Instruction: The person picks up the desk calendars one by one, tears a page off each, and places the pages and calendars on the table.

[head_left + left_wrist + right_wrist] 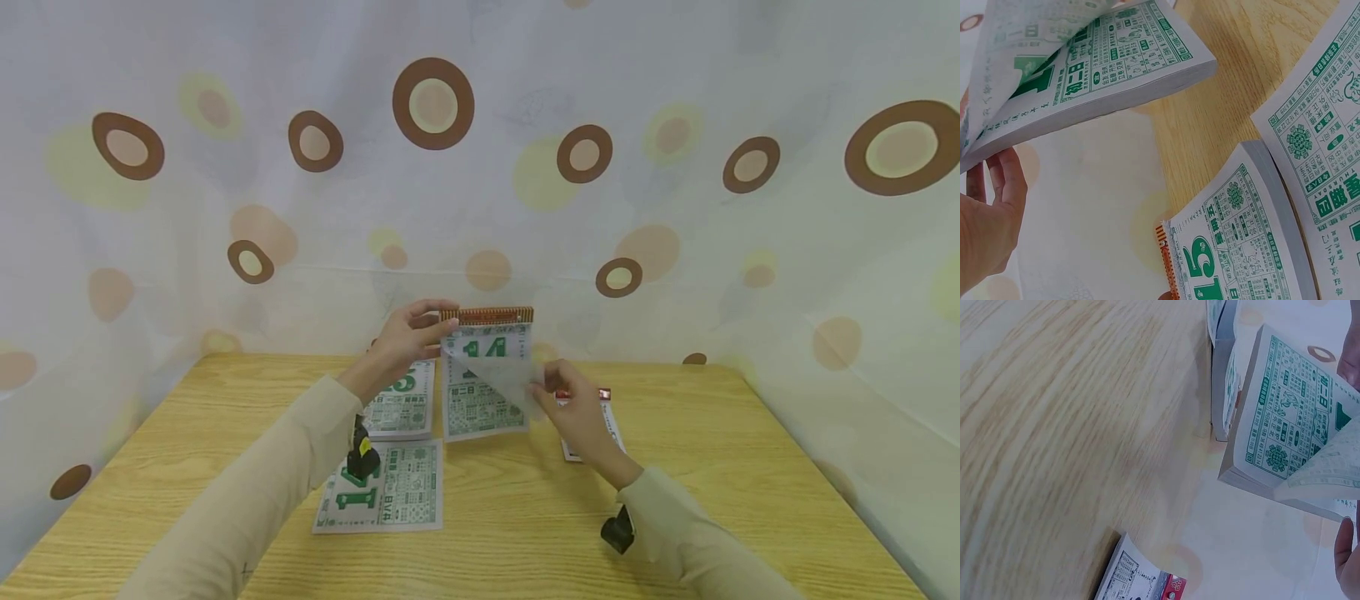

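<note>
My left hand [412,333] grips a thick tear-off calendar [483,421] by the left end of its red-and-gold top binding, holding it upright above the table. Green print on the page includes a large "14". My right hand [577,412] pinches a thin top sheet [506,375] of this calendar at its lower right. The sheet is lifted and folded over diagonally, covering part of the "14". In the left wrist view, fingers [1007,178] support the calendar's edge. The right wrist view shows the curled sheet [1329,469], but not where the fingertips meet it.
Another thick calendar [1235,250] showing "15" lies at left, partly behind the left arm. In front of it lies a page marked "14" [408,492], turned sideways. A small calendar with a red top [1135,575] lies beyond the right hand. Patterned cloth [480,208] hangs behind the wooden table [510,533].
</note>
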The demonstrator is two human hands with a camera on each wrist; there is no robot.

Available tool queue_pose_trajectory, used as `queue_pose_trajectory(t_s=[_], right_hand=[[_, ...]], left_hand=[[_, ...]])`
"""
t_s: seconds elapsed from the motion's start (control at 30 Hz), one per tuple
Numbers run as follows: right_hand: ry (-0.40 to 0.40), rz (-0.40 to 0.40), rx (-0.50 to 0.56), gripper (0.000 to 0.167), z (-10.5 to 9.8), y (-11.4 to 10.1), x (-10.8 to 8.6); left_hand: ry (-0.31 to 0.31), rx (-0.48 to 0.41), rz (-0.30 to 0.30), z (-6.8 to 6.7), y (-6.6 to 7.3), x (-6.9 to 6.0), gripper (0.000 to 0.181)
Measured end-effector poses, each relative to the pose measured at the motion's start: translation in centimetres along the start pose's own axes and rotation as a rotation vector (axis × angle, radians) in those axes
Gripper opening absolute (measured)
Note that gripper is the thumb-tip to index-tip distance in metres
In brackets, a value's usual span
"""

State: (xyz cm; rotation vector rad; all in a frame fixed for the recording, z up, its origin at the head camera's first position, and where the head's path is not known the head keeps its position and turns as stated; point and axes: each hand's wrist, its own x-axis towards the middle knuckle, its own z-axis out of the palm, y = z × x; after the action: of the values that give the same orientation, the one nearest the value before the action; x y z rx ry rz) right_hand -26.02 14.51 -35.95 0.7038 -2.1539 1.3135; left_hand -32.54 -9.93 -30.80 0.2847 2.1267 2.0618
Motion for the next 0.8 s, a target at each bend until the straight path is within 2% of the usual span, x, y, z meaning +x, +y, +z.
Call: queue_pose_trajectory(t_s=[0.13, 0.27, 0.4, 0.63, 0.8], right_hand=[[0.034, 0.033, 0.047, 0.008, 0.1, 1.7, 0.0], [0.049, 0.069, 0.115, 0.007, 0.0, 2.0, 0.1], [0.062, 0.095, 0.146, 0.007, -0.3, 1.8, 0.3], [0.092, 0.125, 0.160, 0.005, -0.8, -0.4, 0.8], [0.082, 0.193, 0.207, 0.008, -0.9, 0.8, 0.8]], left_hand=[[0.005, -0.009, -0.009, 0.0, -0.1, 0.0, 0.035], [0.009, -0.006, -0.016, -0.1, -0.1, 0.0, 0.034], [0.012, -0.010, -0.022, -0.1, -0.2, 0.1, 0.034], [0.008, -0.015, -0.017, -0.1, -0.2, 0.0, 0.034], [0.006, -0.011, -0.017, -0.1, -0.2, -0.1, 0.035]])
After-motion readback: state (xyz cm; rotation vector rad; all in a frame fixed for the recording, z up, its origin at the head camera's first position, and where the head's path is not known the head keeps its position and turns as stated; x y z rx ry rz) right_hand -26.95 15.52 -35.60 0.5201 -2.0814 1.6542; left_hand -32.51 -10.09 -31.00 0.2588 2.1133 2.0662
